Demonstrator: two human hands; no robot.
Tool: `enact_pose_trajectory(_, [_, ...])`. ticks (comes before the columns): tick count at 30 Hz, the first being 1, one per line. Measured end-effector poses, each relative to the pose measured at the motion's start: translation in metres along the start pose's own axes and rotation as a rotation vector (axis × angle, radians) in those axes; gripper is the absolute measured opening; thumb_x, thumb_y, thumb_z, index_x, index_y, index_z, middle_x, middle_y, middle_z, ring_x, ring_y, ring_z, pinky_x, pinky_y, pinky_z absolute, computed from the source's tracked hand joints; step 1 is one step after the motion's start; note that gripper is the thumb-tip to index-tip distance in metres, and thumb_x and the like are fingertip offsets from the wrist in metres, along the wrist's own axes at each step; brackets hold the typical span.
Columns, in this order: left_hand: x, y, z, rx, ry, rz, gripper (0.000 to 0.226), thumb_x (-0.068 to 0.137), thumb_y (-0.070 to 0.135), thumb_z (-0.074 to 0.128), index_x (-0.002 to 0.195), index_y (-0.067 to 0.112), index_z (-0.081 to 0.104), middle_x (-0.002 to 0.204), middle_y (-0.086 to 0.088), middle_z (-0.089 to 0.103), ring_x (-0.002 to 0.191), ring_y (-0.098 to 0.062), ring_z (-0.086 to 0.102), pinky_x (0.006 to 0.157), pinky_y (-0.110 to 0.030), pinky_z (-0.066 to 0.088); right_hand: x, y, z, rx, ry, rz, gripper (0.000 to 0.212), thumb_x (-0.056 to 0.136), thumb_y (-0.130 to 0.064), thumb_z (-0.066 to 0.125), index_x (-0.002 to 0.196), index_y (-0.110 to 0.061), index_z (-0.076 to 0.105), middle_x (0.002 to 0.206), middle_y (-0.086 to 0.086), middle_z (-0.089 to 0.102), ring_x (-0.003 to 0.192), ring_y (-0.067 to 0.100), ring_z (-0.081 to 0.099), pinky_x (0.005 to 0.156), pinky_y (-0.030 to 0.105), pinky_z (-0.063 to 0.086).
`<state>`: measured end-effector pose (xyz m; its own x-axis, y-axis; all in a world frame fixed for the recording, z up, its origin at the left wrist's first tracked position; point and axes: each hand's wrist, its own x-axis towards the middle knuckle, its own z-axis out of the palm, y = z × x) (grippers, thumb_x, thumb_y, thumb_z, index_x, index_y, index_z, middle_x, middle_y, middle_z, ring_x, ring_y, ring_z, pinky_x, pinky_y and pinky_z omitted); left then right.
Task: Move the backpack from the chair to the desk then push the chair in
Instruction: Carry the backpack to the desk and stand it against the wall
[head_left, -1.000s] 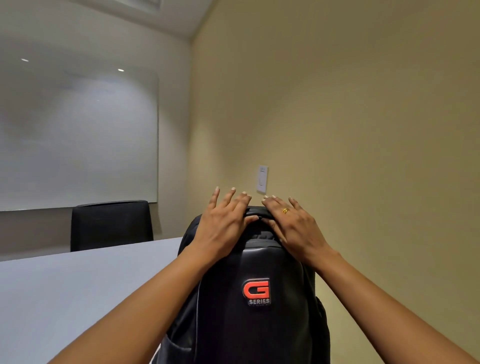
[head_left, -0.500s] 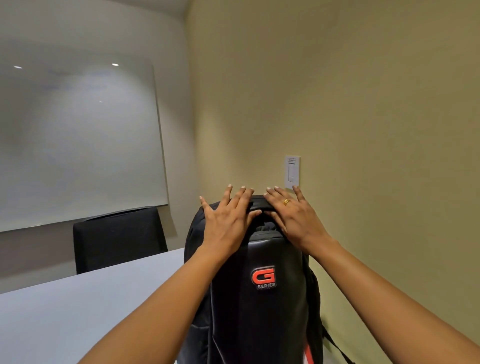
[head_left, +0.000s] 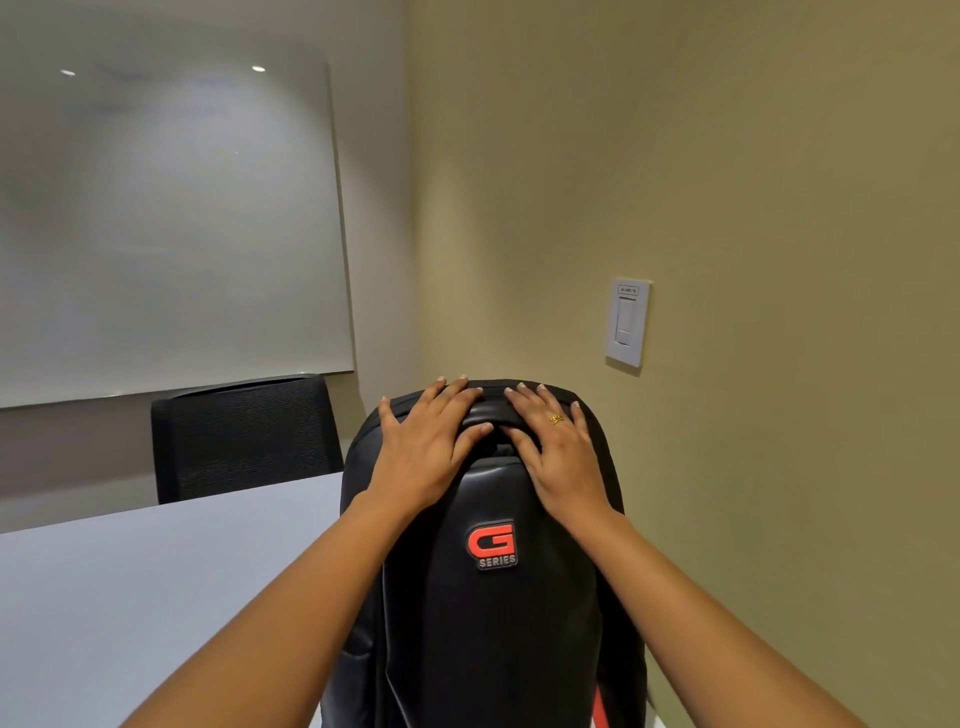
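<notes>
A black backpack (head_left: 493, 634) with a red "G SERIES" badge stands upright in front of me, at the right end of the pale grey desk (head_left: 156, 597). Its base is below the frame, so what it rests on is hidden. My left hand (head_left: 421, 447) lies over the top left of the backpack, fingers curved over the crown and thumb on the carry handle. My right hand (head_left: 556, 447), wearing a gold ring, holds the top right the same way. The chair the backpack came from is out of view.
A black mesh chair (head_left: 244, 436) stands behind the desk's far edge. A whiteboard (head_left: 166, 218) hangs on the far wall. The beige side wall with a white light switch (head_left: 627, 322) runs close along the backpack's right side.
My raised fingers have come down and now lie flat over the backpack's top. The view has shifted right, and the switch now appears farther right of the backpack.
</notes>
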<state>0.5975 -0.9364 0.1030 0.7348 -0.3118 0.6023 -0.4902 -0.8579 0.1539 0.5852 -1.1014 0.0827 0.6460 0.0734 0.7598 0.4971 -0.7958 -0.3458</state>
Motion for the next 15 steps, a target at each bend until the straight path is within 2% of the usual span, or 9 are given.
enact_pose_trajectory(4, [0.008,-0.008,0.001,-0.02,-0.032,0.003,0.053,0.089,0.057,0.027,0.138,0.036,0.028,0.152,0.007,0.024,0.141,-0.014,0.015,0.107,-0.063,0.007,-0.004,0.005,0.008,-0.012,-0.01,0.022,0.044,0.097,-0.032,0.037,0.14,-0.026,0.031,0.148,-0.001,0.034,0.139,0.011,0.016,0.113,0.038,-0.001])
enact_pose_trajectory(9, [0.02,-0.021,-0.003,0.015,-0.087,-0.074,0.053,0.087,0.061,0.025,0.137,0.04,0.028,0.149,0.0,0.031,0.137,-0.02,0.025,0.105,-0.062,0.018,-0.042,0.015,0.023,-0.056,0.02,0.239,0.066,0.084,-0.067,0.018,0.142,-0.037,0.006,0.151,-0.013,-0.003,0.138,0.006,-0.01,0.11,0.05,-0.004])
enact_pose_trajectory(12, [0.023,-0.027,-0.004,0.072,-0.095,-0.108,0.054,0.085,0.064,0.023,0.135,0.042,0.029,0.136,-0.004,0.043,0.127,-0.021,0.036,0.099,-0.058,0.027,-0.069,0.019,0.033,-0.057,0.031,0.382,0.079,0.075,-0.078,0.02,0.14,-0.041,-0.005,0.149,-0.013,-0.014,0.137,0.008,-0.014,0.109,0.055,0.004])
enact_pose_trajectory(15, [0.023,-0.029,-0.005,0.126,-0.082,-0.143,0.053,0.086,0.064,0.02,0.135,0.043,0.029,0.125,-0.005,0.049,0.118,-0.021,0.042,0.092,-0.052,0.03,-0.069,0.021,0.04,-0.011,0.0,0.407,0.081,0.073,-0.076,0.024,0.139,-0.041,-0.008,0.151,-0.01,-0.013,0.138,0.01,-0.014,0.108,0.059,0.004])
